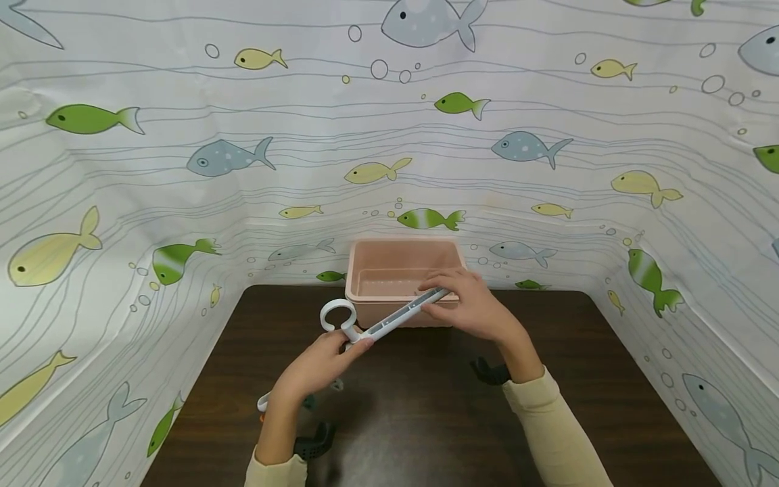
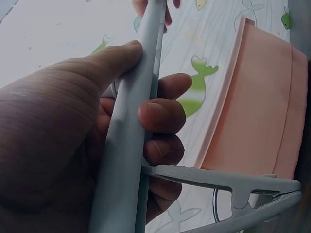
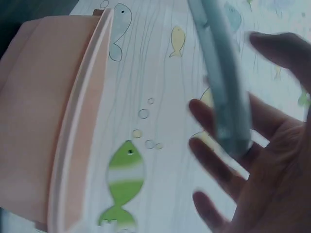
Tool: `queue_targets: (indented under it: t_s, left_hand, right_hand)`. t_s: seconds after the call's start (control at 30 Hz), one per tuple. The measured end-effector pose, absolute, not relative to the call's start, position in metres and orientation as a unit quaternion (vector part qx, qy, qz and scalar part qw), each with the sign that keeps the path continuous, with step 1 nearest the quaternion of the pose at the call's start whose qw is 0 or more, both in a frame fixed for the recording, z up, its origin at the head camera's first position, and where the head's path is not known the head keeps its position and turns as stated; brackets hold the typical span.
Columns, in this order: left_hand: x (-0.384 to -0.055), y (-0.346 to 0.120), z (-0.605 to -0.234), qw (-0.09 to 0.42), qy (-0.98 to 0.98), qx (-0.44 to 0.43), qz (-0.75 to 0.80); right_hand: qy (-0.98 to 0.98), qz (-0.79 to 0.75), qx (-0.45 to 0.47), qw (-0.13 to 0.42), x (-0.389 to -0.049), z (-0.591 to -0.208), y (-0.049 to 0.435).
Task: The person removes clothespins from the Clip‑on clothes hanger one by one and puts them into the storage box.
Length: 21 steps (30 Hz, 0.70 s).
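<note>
A pale blue-grey plastic hanger bar [image 1: 398, 320] with an open C-shaped hook [image 1: 338, 304] is held slantwise above the dark table. My left hand [image 1: 316, 368] grips it near the hook, thumb along one side and fingers curled round the other in the left wrist view. A grey clip [image 2: 262, 187] juts out beside those fingers. At the bar's far end is my right hand [image 1: 465, 304]. In the right wrist view its thumb stands apart and its fingers are spread behind the bar end [image 3: 233, 131], without closing round it.
A pink plastic bin [image 1: 404, 308] stands at the back of the dark wooden table [image 1: 426, 419], just behind the hands. Small pieces, one a white loop [image 1: 263, 402], show partly hidden around the left forearm. Fish-patterned white sheeting [image 1: 389, 135] encloses the back and sides.
</note>
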<state>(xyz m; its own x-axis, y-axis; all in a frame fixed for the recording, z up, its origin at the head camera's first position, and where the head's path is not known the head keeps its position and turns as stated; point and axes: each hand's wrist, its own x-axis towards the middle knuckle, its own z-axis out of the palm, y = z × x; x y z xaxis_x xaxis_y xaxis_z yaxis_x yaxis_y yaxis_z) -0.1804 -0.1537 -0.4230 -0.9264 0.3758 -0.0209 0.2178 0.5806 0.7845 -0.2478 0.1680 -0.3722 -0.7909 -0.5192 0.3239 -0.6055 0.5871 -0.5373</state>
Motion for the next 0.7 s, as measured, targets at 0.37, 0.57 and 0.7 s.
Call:
queue_targets:
  t_s: [0.37, 0.57, 0.7]
  left_hand:
    - [-0.182, -0.15, -0.424, 0.088, 0.881, 0.199, 0.419]
    - [-0.181, -0.15, -0.423, 0.089, 0.881, 0.198, 0.421]
    - [-0.182, -0.152, -0.423, 0.091, 0.883, 0.197, 0.417]
  right_hand:
    - [-0.928, 0.163, 0.316, 0.11, -0.22, -0.368, 0.141]
    - [-0.928, 0.158, 0.317, 0.112, -0.216, -0.368, 0.14]
    - [-0.926, 0.177, 0.315, 0.107, -0.216, -0.371, 0.143]
